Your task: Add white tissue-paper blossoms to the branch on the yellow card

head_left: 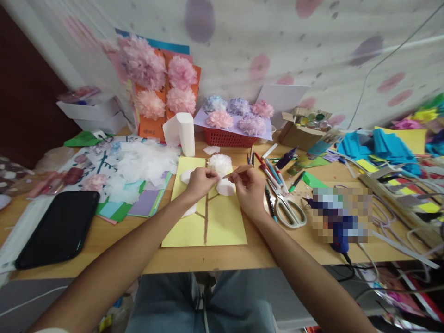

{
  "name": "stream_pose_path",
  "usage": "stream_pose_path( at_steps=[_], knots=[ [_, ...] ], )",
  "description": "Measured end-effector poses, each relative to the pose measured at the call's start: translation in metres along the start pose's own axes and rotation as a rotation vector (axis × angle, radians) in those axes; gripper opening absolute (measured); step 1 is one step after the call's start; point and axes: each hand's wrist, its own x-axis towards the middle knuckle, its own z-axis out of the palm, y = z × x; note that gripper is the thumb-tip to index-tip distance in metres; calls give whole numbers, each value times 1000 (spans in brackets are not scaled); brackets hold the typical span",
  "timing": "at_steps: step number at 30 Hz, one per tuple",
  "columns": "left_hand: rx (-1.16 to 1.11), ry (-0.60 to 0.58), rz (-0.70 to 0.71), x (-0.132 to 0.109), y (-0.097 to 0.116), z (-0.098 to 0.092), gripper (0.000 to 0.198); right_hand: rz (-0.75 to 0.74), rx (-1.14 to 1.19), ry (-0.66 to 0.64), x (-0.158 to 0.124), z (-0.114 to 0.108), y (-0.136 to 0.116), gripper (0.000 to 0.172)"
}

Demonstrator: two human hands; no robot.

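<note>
Yellow paper [225, 226] lies flat on the bench [222, 256], a white paper flower [219, 163] near its top edge and a white paper piece [226, 187] just below. Left hand [202, 182] and right hand [250, 185] come close together beside these, each grip a narrow pinch (what sits between the fingertips, I cannot tell). Best, I'd judge, to pinch lightly, steady both wrists and avoid crushing the ruffles.

A home-like craft corner: wooden table [194, 259], scissors [285, 202], paper flowers [219, 163], spotted cloth [236, 41] behind.
</note>
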Motion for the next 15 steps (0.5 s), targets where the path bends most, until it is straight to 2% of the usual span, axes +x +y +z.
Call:
stream_pose_path(
  at_steps=[15],
  knots=[
    [43,7,-9,-1,1,1,8,0,-50,-31,0,-2,6,5]
  ],
)
